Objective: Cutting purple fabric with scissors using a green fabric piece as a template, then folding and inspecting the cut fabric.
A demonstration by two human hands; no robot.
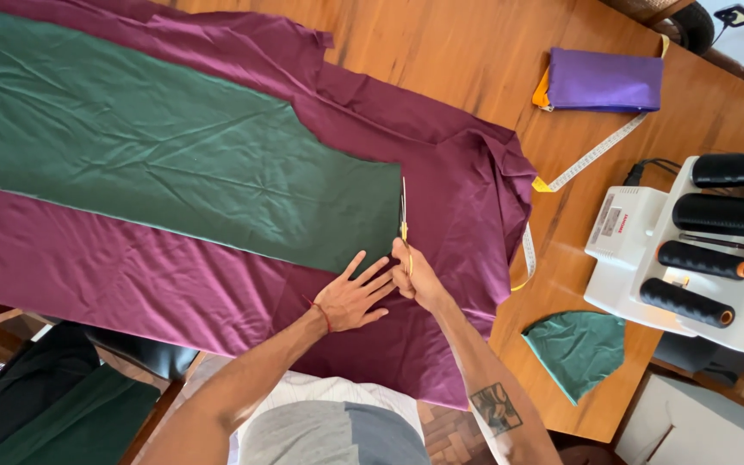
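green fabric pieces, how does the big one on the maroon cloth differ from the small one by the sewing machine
The large green piece is long, lying on the maroon cloth; the small green piece is short, rounded, lying on bare table. The scissors touch only the large one. Both are the same green.

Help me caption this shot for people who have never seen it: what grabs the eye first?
The big maroon fabric spread over the wooden table, with a green fabric piece lying flat on it. At the green piece's right end, the right hand works scissors while the left hand presses the cloth flat. A white thread-cone machine stands far right.
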